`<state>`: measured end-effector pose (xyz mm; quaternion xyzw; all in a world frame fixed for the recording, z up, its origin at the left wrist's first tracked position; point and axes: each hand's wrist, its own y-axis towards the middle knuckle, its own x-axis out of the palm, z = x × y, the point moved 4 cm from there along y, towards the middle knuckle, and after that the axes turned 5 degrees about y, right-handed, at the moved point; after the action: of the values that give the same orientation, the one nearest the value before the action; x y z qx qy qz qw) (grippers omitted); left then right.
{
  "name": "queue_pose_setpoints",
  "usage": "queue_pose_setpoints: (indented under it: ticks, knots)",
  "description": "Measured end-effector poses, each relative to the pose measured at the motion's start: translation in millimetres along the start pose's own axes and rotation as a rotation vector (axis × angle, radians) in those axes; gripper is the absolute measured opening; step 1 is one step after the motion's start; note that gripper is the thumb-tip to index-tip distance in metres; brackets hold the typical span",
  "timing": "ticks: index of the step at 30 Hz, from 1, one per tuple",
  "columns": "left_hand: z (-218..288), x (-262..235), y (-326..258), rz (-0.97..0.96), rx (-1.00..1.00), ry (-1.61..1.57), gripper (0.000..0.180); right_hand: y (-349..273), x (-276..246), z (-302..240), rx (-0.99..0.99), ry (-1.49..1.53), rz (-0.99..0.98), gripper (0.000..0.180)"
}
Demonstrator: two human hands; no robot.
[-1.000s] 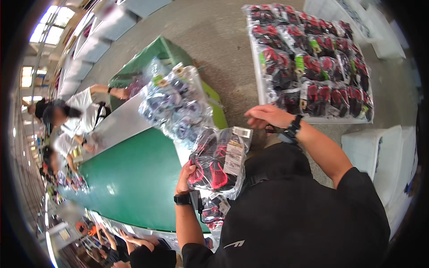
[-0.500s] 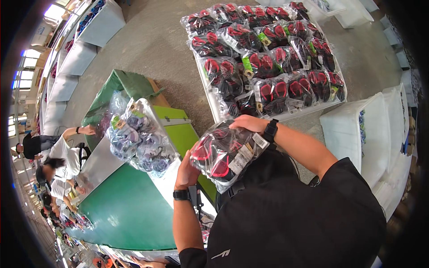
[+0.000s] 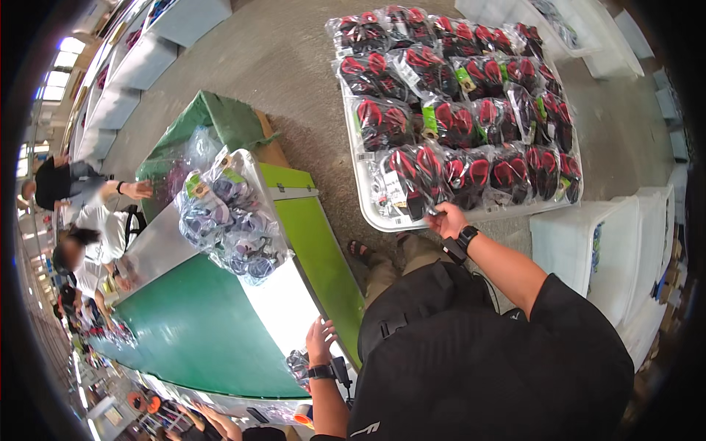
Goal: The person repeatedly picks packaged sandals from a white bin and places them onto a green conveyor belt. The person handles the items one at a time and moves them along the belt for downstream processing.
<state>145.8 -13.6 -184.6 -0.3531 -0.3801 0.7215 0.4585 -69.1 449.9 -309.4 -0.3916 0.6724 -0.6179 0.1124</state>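
Note:
My right hand (image 3: 447,221) is at the near left corner of a white bin (image 3: 384,223), its fingers closed on the near end of a bagged pair of black and red shoes (image 3: 412,176). That bag lies in the bin's front row, beside several like it. Over the near end of the white table strip, my left hand (image 3: 321,340) is held with its fingers apart and nothing in them. Close by it lies a dark bagged item (image 3: 298,365), partly hidden by the hand and wrist.
A heap of bagged purple-grey shoes (image 3: 232,217) sits on the table's far end, beside a green belt (image 3: 198,331). A lime-green panel (image 3: 312,250) runs along the table's side. White bins (image 3: 566,239) stand at right. Co-workers (image 3: 99,228) are at left.
The bagged black and red shoes went from both my hands into the bin's near left corner, with my right hand still at them. My left hand let go and moved down toward the table.

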Motion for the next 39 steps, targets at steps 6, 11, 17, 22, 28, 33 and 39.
queue_pose_setpoints:
  ticks: [6,11,17,22,28,33,39]
  knots:
    - [-61,-16,-24,0.159,-0.067,-0.157,0.053,33,-11,21,0.276,-0.300,-0.035,0.038]
    - [-103,-47,-65,0.562,0.159,-0.213,0.036,7,-12,-8,0.149,-1.128,-0.020,0.066]
    - [-196,-100,-105,1.240,0.063,-0.372,0.063,-20,12,-35,0.252,-1.137,0.052,0.049]
    - [-266,-129,-60,1.092,-0.377,-0.782,0.083,-44,94,6,0.130,-1.257,-0.185,0.041]
    - [-237,-183,-42,1.291,-0.218,0.125,0.108,-64,186,83,-0.026,-1.346,-0.383,0.034]
    - [-219,-265,-34,0.813,0.240,0.319,0.099,-74,217,122,-0.088,-1.250,-0.420,0.029]
    - [-175,-292,-12,0.327,0.163,0.338,0.088,-92,206,143,-0.046,-1.283,-0.292,0.027]
